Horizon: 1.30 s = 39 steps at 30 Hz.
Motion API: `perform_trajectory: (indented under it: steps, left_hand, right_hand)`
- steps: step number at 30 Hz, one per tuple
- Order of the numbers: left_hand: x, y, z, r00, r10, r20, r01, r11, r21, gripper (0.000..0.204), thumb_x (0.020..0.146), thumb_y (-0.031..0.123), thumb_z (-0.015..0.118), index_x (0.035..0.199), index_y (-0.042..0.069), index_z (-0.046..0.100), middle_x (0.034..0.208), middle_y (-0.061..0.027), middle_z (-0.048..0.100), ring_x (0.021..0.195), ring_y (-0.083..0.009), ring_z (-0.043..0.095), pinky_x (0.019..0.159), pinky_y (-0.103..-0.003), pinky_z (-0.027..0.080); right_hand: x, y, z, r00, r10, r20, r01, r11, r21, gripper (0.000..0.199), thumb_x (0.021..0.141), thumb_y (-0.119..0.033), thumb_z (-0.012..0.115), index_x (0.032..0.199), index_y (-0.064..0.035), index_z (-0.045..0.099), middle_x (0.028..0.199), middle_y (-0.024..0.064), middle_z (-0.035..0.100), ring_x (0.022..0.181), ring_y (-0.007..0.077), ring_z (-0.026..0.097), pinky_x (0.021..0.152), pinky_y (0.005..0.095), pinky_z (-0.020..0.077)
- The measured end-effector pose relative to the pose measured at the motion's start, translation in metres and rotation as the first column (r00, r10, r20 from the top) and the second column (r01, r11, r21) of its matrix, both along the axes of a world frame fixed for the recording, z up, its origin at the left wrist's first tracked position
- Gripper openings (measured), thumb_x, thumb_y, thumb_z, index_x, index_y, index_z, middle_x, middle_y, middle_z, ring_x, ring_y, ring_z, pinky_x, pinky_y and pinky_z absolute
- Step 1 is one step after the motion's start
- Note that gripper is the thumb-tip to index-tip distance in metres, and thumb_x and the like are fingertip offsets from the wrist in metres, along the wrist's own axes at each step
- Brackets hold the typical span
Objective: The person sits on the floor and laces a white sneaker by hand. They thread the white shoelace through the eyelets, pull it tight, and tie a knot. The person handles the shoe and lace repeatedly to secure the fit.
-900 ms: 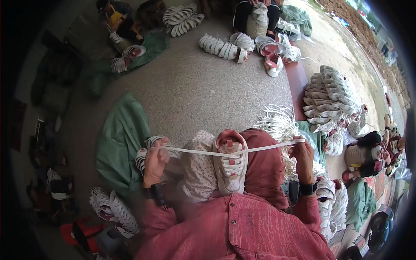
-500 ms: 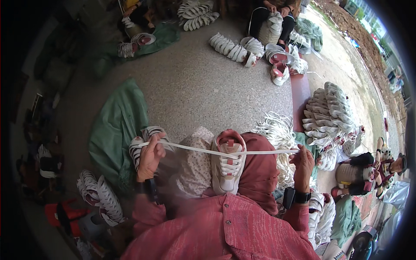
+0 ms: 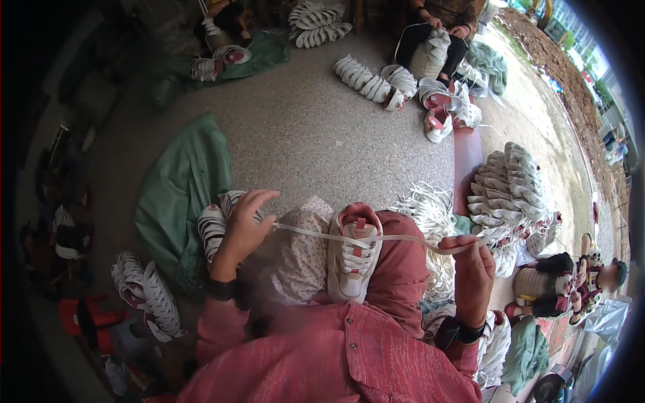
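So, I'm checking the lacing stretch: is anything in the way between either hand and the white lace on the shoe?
Nothing visible. The left hand and right hand each already hold an end of the white lace, stretched across the shoe on the person's lap.

A white sneaker (image 3: 353, 258) with pink trim rests toe-down on the person's lap, between the knees, its tongue pointing away toward the gravelly floor (image 3: 322, 134). A flat white lace (image 3: 376, 238) runs through its upper eyelets and stretches out to both sides — the left hand (image 3: 242, 228) pinches one end, fingers spread, and the right hand (image 3: 474, 269) grips the other in a closed fist. Behind the shoe lies a loose heap of white laces (image 3: 426, 208). A green cloth (image 3: 178, 195) is spread on the floor at the left — more pale shoes (image 3: 514, 188) are stacked in rows at the right.
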<state>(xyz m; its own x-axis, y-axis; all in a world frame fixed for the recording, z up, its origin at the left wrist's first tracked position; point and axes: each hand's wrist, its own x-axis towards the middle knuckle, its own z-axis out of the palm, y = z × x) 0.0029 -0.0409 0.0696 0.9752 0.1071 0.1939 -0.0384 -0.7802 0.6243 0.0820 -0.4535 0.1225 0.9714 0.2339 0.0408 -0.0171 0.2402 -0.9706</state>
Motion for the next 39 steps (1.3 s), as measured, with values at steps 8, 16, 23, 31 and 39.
perform_trajectory:
  steps: [8, 16, 23, 31, 39]
  left_hand:
    - [0.069, -0.122, -0.011, 0.9, -0.425, -0.103, 0.417, 0.905, -0.083, 0.019, 0.087, 0.021, 0.069, 0.094, 0.003, 0.069, 0.093, -0.0096, 0.068, 0.096, -0.0276, 0.064, 0.087, -0.042, 0.049]
    - [0.073, -0.146, -0.034, 0.842, -0.516, -0.16, 0.528, 0.848, 0.042, 0.023, 0.088, 0.029, 0.069, 0.088, 0.006, 0.067, 0.086, -0.008, 0.063, 0.097, -0.0256, 0.06, 0.091, -0.041, 0.042]
    - [0.044, -0.086, 0.059, 0.751, -0.65, -0.114, 0.104, 0.287, -0.952, 0.042, 0.097, 0.04, 0.066, 0.08, 0.001, 0.062, 0.07, -0.0011, 0.056, 0.065, -0.0072, 0.052, 0.062, -0.024, 0.04]
    - [-0.045, 0.037, 0.029, 0.911, 0.035, -0.41, -0.275, 0.792, -0.544, 0.022, 0.091, 0.022, 0.07, 0.086, 0.0, 0.068, 0.063, -0.0001, 0.054, 0.057, -0.0085, 0.05, 0.054, -0.025, 0.039]
    - [0.004, -0.059, -0.002, 0.971, -0.239, -0.028, 0.237, 0.969, -0.074, 0.012, 0.084, 0.007, 0.073, 0.095, 0.003, 0.07, 0.092, -0.0097, 0.066, 0.087, -0.0293, 0.064, 0.078, -0.037, 0.051]
  right_hand:
    - [-0.035, 0.078, 0.071, 0.084, 0.801, 0.593, -0.966, 0.21, -0.147, 0.031, 0.104, -0.007, 0.046, 0.115, 0.0126, 0.066, 0.102, 0.0274, 0.07, 0.099, 0.0411, 0.068, 0.099, 0.0546, 0.0455]
    - [-0.017, 0.069, 0.034, 0.077, 0.656, 0.751, -0.949, 0.28, -0.147, 0.028, 0.104, -0.006, 0.047, 0.115, 0.0144, 0.064, 0.1, 0.0274, 0.07, 0.094, 0.0404, 0.069, 0.095, 0.0549, 0.0493]
    - [-0.003, -0.002, 0.04, 0.555, 0.631, 0.543, -0.79, 0.604, 0.105, 0.024, 0.103, -0.01, 0.054, 0.098, 0.0097, 0.068, 0.086, 0.027, 0.072, 0.075, 0.0368, 0.072, 0.072, 0.0496, 0.058]
    - [0.05, -0.047, -0.069, 0.943, -0.201, -0.264, 0.23, 0.97, 0.083, 0.023, 0.104, -0.019, 0.057, 0.113, 0.0001, 0.065, 0.065, -0.0043, 0.051, 0.05, 0.0022, 0.036, 0.046, 0.0197, 0.0271]
    - [0.023, 0.035, -0.123, 0.997, 0.064, -0.047, -0.077, 0.921, -0.381, 0.015, 0.1, -0.009, 0.059, 0.112, -0.0014, 0.064, 0.084, 0.0042, 0.069, 0.068, 0.0094, 0.06, 0.061, 0.0248, 0.0479]
